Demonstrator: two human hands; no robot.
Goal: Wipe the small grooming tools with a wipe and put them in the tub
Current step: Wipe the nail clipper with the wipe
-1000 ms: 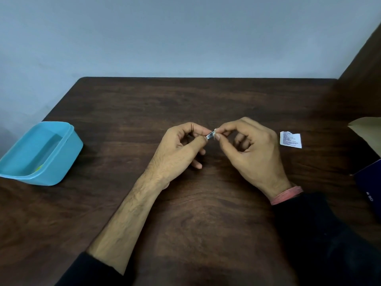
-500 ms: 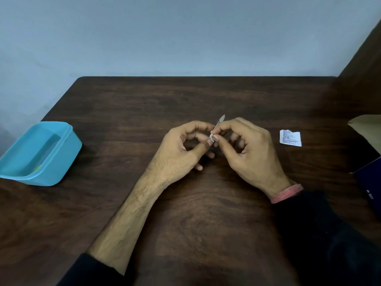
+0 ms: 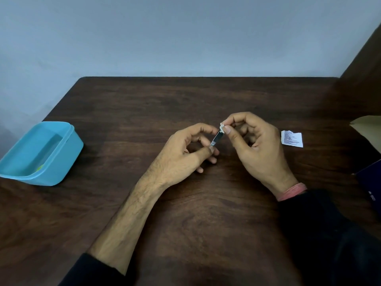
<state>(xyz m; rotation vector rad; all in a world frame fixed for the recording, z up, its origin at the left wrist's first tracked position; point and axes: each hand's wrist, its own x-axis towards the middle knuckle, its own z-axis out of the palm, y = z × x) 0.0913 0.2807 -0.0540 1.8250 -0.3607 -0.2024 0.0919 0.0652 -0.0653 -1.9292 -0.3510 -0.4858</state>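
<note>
Nothing really readable here
Torn packet [image 3: 292, 138] on the bench [image 3: 185, 104] has tiny print, way too small to read.

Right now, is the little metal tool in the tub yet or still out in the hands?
Out. The left hand pinches the metal tool over the table, the right hand pinches a wipe at its tip, far from the blue tub.

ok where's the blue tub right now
In the head view the blue tub sits at the table's left edge, well apart from the left hand.
</note>
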